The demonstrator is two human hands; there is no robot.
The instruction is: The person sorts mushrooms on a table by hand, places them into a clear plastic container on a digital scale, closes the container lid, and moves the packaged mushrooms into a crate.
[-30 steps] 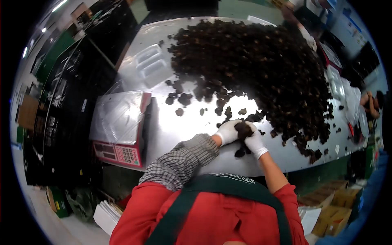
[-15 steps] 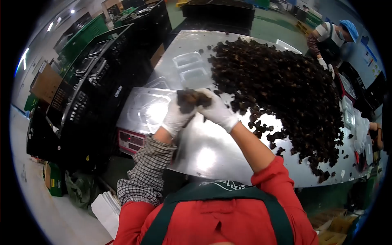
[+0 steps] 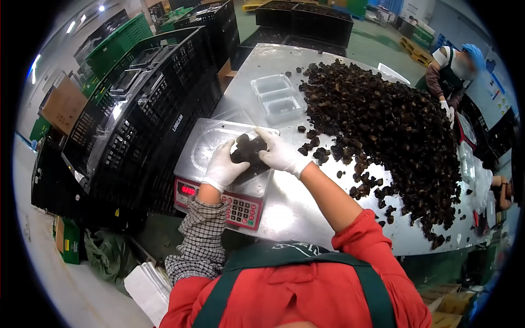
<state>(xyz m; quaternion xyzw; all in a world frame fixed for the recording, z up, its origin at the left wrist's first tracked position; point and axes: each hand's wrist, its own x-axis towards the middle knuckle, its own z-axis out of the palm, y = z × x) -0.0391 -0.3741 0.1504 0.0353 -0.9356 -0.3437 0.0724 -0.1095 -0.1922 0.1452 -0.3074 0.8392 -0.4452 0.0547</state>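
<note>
My left hand [image 3: 223,167], in a white glove, is closed round the left side of a clump of dark mushrooms [image 3: 249,150]. My right hand [image 3: 281,154], gloved too, grips the clump from the right. Both hands are above the plate of a red and silver weighing scale [image 3: 240,212], whose display is lit red. Whether the clump touches the plate is hidden. Right of the scale, a big heap of the same dark mushrooms [image 3: 383,120] is spread over the metal table [image 3: 306,218].
A clear plastic two-part tray [image 3: 280,98] stands behind the scale. Black crates [image 3: 142,109] rise close on the left, and more black crates [image 3: 306,22] stand beyond the far table edge. A co-worker in a blue cap [image 3: 445,82] stands at the table's far right.
Both hands have moved with the clump from the scale's right edge to over its plate. The view has shifted, showing the scale's keypad and lit display. The co-worker's head has lifted.
</note>
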